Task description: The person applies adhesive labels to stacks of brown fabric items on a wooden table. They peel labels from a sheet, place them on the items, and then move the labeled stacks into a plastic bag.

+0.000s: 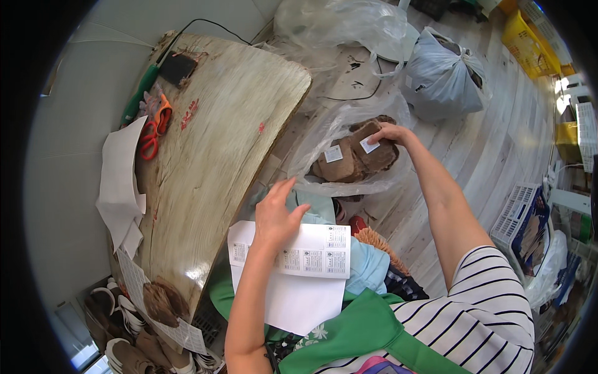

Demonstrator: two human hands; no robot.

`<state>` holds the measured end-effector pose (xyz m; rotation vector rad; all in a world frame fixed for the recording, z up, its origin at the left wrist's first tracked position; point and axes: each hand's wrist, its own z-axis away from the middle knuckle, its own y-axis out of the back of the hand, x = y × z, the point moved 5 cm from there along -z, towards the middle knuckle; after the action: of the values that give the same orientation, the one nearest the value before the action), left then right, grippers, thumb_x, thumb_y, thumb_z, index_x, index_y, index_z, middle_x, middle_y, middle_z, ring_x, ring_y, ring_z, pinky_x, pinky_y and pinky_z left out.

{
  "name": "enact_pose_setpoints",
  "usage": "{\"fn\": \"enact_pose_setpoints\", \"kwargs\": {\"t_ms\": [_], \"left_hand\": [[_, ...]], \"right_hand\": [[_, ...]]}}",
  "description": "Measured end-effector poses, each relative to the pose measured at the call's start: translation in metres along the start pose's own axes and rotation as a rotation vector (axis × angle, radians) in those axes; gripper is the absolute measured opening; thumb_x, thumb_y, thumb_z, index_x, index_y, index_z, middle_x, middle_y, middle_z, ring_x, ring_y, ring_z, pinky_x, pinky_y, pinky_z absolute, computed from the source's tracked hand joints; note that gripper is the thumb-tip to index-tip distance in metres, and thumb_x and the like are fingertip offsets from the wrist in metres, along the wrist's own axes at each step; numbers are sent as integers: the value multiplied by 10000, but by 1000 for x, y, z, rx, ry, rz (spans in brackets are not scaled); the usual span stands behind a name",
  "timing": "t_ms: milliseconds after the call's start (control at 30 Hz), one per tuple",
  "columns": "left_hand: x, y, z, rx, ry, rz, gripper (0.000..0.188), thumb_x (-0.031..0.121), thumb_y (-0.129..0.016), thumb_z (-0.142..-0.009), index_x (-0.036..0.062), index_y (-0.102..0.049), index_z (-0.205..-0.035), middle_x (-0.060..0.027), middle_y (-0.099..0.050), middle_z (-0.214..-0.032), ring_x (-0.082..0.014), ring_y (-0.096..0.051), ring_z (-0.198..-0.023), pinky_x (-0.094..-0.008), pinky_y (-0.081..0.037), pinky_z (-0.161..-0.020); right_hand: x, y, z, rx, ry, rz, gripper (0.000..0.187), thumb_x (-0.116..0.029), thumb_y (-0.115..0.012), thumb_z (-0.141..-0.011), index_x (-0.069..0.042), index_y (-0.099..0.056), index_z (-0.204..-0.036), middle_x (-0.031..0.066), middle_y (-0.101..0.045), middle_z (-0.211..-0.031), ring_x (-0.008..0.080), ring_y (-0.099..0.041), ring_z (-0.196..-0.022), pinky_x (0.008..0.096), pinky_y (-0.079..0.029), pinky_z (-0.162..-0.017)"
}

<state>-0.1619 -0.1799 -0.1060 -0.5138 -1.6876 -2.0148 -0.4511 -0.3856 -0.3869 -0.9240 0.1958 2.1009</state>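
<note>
My right hand (391,133) reaches into an open clear plastic bag (311,149) on the floor. Its fingers are closed on a brown furry slipper (381,156), beside a small white label stuck on it. Another brown slipper (339,167) lies against it, with its own white label (334,153). My left hand (278,215) hovers over my lap with fingers apart, holding nothing. Beneath it, a white sheet of printed stickers (311,258) rests on my lap, with some sticker spaces bare.
To the left stands a worn wooden table (224,106) with orange-handled scissors (163,115), red scissors (149,142), a green-handled tool (142,90) and paper sheets (121,181). A tied white bag (442,78) sits beyond the slippers. Shoes (128,318) lie lower left; baskets (529,43) line the right.
</note>
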Motion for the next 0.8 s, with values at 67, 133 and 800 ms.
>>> {"fn": "enact_pose_setpoints", "kwargs": {"t_ms": [67, 133, 800], "left_hand": [[-3, -5, 1, -27, 0, -12, 584, 170, -815, -757, 43, -619, -1292, -112, -635, -1287, -230, -650, -643, -334, -539, -714], [-5, -8, 2, -44, -1, -30, 585, 175, -818, -757, 37, -619, -1290, -112, -636, -1288, -229, -655, -642, -334, -541, -717], [-10, 1, 13, -78, 108, -14, 596, 217, -814, -763, -17, -606, -1269, -182, -629, -1268, -361, -637, -1110, -410, -516, -938]], "right_hand": [[-1, -6, -7, 55, 222, 289, 643, -177, -843, -717, -36, -594, -1293, 78, -673, -1201, 210, -623, -1086, 341, -479, -971], [1, 2, -11, 266, 309, 470, 692, -237, -864, -712, -18, -580, -1304, 90, -684, -1177, 223, -630, -1070, 339, -479, -970], [13, 88, 82, 1435, 221, 519, 190, -279, -742, -821, -102, -714, -884, 132, -694, -774, 334, -696, -805, 482, -523, -722]]}}
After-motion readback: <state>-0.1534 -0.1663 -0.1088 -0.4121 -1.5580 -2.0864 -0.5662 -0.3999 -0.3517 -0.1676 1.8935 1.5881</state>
